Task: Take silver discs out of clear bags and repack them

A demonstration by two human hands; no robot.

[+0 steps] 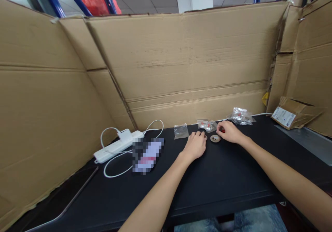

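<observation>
My left hand [196,145] rests low over the black table with its fingers curled down. The edge of a small round piece shows at its fingertips, mostly hidden by them. To the right of it lies a flat round metal disc [215,138] with a raised centre, between my two hands. My right hand [230,131] is just beyond the disc, its fingers closed around a small red part [222,129] that is largely covered. Behind the hands lie a clear bag with shiny round pieces [206,125] and a flat clear plastic bag [181,131].
More bagged shiny parts [241,116] lie at the back right. An open cardboard box [295,112] stands near the right wall, by a grey sheet [307,144]. At left are a white power strip [118,147], cables and a blurred item [148,156]. Cardboard walls [181,59] surround the table.
</observation>
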